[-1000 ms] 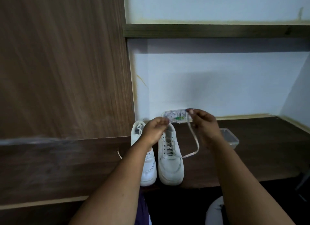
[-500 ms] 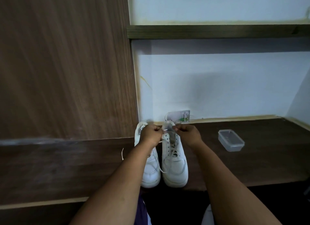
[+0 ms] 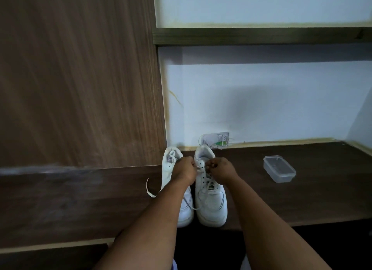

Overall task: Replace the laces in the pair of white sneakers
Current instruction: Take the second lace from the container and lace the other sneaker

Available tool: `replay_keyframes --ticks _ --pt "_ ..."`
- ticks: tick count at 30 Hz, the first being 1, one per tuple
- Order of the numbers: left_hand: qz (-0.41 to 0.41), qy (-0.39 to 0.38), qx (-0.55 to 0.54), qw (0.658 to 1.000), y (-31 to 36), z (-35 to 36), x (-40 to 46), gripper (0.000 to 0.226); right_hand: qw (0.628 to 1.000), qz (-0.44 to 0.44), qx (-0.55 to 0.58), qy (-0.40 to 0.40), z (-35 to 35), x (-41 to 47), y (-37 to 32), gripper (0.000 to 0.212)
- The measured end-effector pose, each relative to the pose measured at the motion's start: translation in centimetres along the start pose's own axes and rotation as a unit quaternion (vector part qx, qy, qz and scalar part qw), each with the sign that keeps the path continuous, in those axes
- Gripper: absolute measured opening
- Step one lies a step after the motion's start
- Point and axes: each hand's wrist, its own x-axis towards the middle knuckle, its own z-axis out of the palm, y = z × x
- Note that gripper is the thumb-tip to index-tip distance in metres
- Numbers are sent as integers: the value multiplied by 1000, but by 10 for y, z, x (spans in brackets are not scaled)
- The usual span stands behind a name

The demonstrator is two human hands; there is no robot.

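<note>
Two white sneakers stand side by side on the dark wooden desk (image 3: 281, 205), toes toward me. My left hand (image 3: 184, 170) and my right hand (image 3: 220, 172) meet over the upper eyelets of the right sneaker (image 3: 210, 201). Both pinch the white lace (image 3: 199, 170) there with curled fingers. My left forearm hides much of the left sneaker (image 3: 170, 165). A loose white lace end (image 3: 149, 190) lies on the desk left of that shoe.
A clear lidded plastic box (image 3: 279, 170) sits on the desk to the right. A small clear packet (image 3: 216, 139) leans against the white wall behind the shoes. A tall wooden panel (image 3: 80, 78) rises on the left; a shelf (image 3: 261, 36) runs overhead.
My right hand has come down from a raised pull with the lace. Both hands now sit close together at the top eyelets of the right sneaker.
</note>
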Motion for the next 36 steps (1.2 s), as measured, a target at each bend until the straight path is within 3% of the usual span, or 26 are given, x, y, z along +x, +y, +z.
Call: replay_keyframes --ticks 3,7,11,17,21,23,24,26,28,31,33,35,36 --pt "17 -6 -15 1000 -4 0 1 18 1000 -14 -2 -5 1 3 3 30" --pt "37 -8 -13 999 -3 4 1 17 1000 -20 -5 -17 5 5 5 12" --pt "60 10 14 998 0 10 1 15 999 -41 -26 -14 5 4 6 11" --pt "-12 -28 -54 998 -7 1 7 34 997 -32 -66 -8 0 3 3 8" --pt "-27 -63 -128 989 -18 0 7 42 999 25 32 30 -12 2 8 13" --pt "-26 -74 -150 986 -21 4 6 36 985 82 117 101 -24 6 17 14" --pt "-23 -76 -156 985 -21 6 7 33 965 124 170 157 -33 9 23 17" --pt "-21 -83 -156 984 -21 7 6 29 883 196 347 248 -54 10 37 22" --pt "-24 -97 -151 983 -21 6 5 24 810 224 450 303 -77 2 48 24" --pt "-26 -112 -128 985 -21 3 4 23 732 185 530 386 -110 -13 62 37" --pt "-24 -114 -115 987 -21 3 4 25 616 153 614 470 -123 -18 72 41" --pt "-22 -115 -105 988 -22 3 4 28 534 144 631 544 -127 -19 77 37" --pt "-19 -118 -95 988 -23 4 4 28 511 136 624 575 -127 -17 83 31"
